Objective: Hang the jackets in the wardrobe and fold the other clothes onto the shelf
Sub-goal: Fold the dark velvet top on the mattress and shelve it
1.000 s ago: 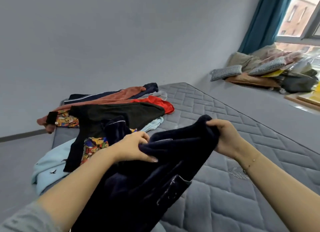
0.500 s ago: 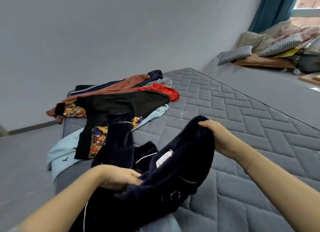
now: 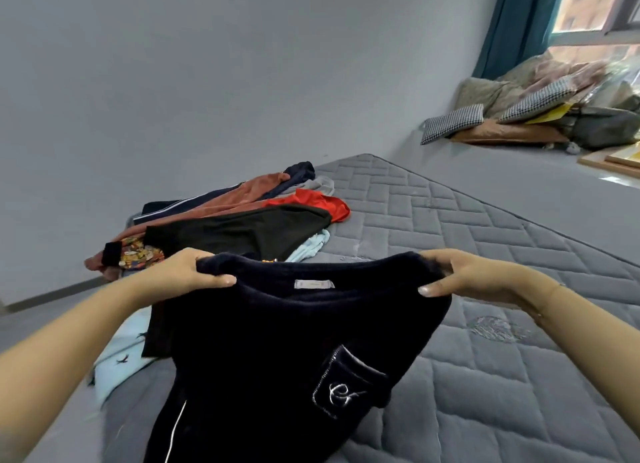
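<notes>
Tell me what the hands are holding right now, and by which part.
Both hands hold one dark navy velvety top by its upper edge: the left hand grips one shoulder corner, the right hand the other.

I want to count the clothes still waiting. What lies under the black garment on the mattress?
Under the black garment show a light blue garment, a colourful patterned cloth and the edge of a red one. How far they run beneath it, or whether more pieces are hidden, cannot be seen.
</notes>
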A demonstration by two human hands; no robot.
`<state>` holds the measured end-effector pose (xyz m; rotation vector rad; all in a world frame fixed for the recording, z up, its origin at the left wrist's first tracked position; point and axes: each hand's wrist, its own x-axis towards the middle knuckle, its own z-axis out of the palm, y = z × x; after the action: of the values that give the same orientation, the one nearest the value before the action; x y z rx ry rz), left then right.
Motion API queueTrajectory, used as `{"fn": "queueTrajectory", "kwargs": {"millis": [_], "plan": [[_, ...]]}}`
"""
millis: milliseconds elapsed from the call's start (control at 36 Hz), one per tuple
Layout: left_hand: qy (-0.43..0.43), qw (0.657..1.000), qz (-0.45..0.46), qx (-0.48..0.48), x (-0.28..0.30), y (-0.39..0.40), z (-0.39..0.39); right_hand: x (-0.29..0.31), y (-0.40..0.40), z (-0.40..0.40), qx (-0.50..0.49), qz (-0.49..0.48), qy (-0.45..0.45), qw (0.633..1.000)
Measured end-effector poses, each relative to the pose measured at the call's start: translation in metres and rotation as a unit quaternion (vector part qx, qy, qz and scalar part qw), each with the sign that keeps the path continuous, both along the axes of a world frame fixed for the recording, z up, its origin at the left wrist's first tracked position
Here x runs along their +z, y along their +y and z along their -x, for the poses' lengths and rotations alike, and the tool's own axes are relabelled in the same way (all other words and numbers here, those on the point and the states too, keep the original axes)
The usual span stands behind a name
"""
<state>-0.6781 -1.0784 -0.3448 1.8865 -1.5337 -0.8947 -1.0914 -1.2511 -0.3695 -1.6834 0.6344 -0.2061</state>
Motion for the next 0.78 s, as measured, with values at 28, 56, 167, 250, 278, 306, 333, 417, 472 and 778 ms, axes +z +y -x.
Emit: {"fn": "queueTrajectory", "kwargs": {"millis": [28,56,167,250,278,306,333,417,472,778], "plan": [[-0.007,1.0,0.007,0.022,0.002,-0.006,-0.002,0.001,-0.002,0.0,0.008,0.012,0.015,1.0],[-0.015,0.999,0.013,0.04,0.003,-0.013,-0.004,0.003,-0.004,-0.002,-0.001,0.028,0.024,0.999],[-0.057,0.992,0.09,0.073,0.02,-0.059,-0.008,0.017,-0.028,-0.019,-0.149,0.107,-0.006,0.983],[-0.069,0.972,0.183,0.133,0.063,-0.108,-0.008,0.052,-0.063,-0.027,-0.313,0.175,-0.096,0.929],[-0.063,0.963,0.21,0.157,0.083,-0.124,-0.005,0.071,-0.074,-0.027,-0.358,0.199,-0.124,0.904],[-0.061,0.956,0.231,0.171,0.105,-0.139,-0.001,0.092,-0.085,-0.025,-0.392,0.224,-0.147,0.88],[-0.061,0.951,0.248,0.175,0.126,-0.153,0.004,0.114,-0.093,-0.022,-0.417,0.252,-0.163,0.858],[-0.068,0.933,0.305,0.178,0.185,-0.189,0.025,0.177,-0.108,-0.009,-0.454,0.353,-0.183,0.797],[0.01,0.925,0.335,0.178,0.216,-0.207,0.043,0.213,-0.108,0.001,-0.47,0.411,-0.181,0.76],[0.175,0.89,0.401,0.131,0.211,-0.197,0.031,0.214,-0.051,-0.003,-0.316,0.498,-0.094,0.802]]}}
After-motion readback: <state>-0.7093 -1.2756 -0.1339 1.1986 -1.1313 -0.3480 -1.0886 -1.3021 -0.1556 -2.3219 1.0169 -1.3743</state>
